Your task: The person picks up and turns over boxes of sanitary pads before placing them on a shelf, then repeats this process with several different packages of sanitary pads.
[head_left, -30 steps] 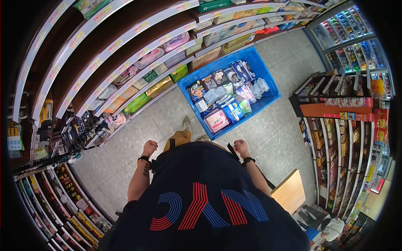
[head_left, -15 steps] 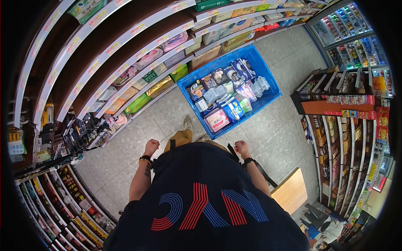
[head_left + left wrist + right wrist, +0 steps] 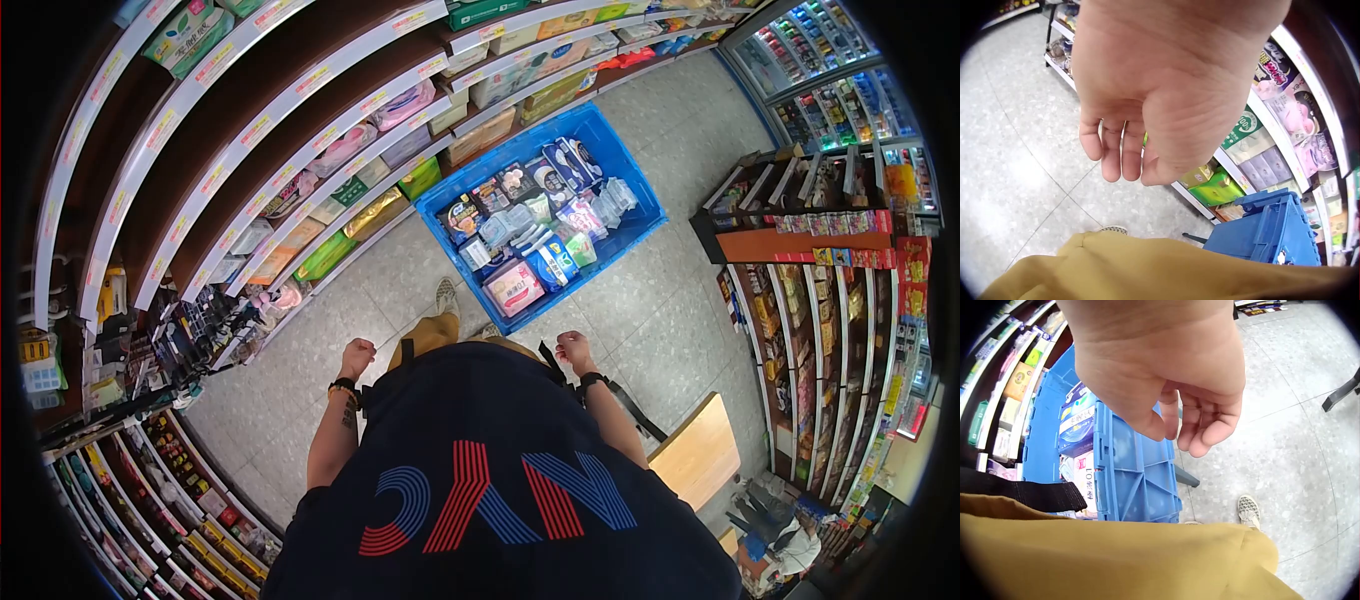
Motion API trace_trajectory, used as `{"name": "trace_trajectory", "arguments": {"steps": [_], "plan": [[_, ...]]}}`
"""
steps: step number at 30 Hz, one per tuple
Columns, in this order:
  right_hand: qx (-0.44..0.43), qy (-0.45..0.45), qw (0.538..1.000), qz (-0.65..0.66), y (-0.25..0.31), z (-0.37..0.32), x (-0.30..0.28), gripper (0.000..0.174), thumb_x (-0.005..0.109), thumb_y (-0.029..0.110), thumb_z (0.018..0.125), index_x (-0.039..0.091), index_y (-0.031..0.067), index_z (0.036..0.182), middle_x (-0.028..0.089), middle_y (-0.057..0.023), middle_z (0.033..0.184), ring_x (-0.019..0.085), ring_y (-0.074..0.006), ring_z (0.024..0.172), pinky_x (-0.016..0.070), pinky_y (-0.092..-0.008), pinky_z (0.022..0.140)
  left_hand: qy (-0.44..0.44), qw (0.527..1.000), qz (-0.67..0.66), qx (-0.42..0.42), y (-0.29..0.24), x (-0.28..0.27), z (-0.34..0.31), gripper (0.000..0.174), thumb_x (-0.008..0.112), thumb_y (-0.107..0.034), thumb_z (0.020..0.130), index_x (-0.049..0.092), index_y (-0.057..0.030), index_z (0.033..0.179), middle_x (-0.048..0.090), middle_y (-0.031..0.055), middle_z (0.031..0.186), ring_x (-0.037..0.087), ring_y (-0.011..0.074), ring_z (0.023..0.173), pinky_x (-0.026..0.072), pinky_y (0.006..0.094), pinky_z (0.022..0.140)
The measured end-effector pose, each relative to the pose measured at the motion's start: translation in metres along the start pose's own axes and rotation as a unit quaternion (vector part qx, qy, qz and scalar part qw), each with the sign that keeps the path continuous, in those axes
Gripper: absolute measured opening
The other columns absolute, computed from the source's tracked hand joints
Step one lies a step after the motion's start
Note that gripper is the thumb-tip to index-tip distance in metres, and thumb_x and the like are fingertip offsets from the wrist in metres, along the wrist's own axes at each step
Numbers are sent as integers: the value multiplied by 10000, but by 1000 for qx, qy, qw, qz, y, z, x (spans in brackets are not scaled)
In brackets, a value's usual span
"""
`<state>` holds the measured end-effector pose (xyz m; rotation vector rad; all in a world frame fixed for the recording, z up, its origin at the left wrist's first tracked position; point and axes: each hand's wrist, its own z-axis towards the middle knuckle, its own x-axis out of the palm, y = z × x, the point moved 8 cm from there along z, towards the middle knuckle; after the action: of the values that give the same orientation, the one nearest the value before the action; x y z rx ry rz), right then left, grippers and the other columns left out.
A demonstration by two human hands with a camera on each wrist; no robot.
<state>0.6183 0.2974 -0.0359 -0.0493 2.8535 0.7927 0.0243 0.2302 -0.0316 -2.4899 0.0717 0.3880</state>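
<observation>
In the head view my left hand (image 3: 357, 358) hangs beside the body, holding nothing. Its fingers (image 3: 1111, 153) curl loosely over the floor in the left wrist view. My right hand (image 3: 574, 352) hangs on the other side, also with nothing in it, its fingers relaxed and bent. A blue plastic crate (image 3: 628, 236) stands ahead, apart from both hands in the head view. Packaged goods fill much of it: a pink pack (image 3: 514, 288), a blue-and-white pack (image 3: 551, 263), dark boxes and several clear plastic packs.
Long shelves (image 3: 255, 130) of packaged goods run along the left and back. A snack rack (image 3: 800, 240) stands to the right, with a glass-door fridge (image 3: 815, 75) behind it. A wooden board (image 3: 697, 455) lies near my right side. Another person (image 3: 790, 540) is at lower right.
The head view has shifted slightly, so shelves and crate sit a little further left. Both hands stay at the sides, and the crate's contents look the same.
</observation>
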Motion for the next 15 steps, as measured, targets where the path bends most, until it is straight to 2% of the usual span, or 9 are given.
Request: {"name": "trace_trajectory", "arguments": {"steps": [9,13,15], "plan": [[-7,3,1000,-16,-1,-2,3,125,627,137,878,625,34,949,643,-72,699,620,-158,512,471,-274,429,3,1000,-9,1,-2,0,-3,98,621,-20,780,633,-8,876,668,68,799,644,162,708,547,288,644],[-11,29,998,-53,22,-5,5,127,644,143,865,645,19,889,648,-72,689,626,-156,521,478,-272,451,-9,1000,-1,-9,-3,-2,-14,84,614,-24,790,633,-7,870,665,69,790,641,159,700,547,286,640],[1,162,974,-157,58,-25,23,139,665,148,847,663,11,829,654,-70,680,631,-157,529,484,-264,475,-14,1000,-8,-15,3,-2,-18,80,608,-27,798,634,-7,870,664,69,787,640,158,697,546,285,639]]}}
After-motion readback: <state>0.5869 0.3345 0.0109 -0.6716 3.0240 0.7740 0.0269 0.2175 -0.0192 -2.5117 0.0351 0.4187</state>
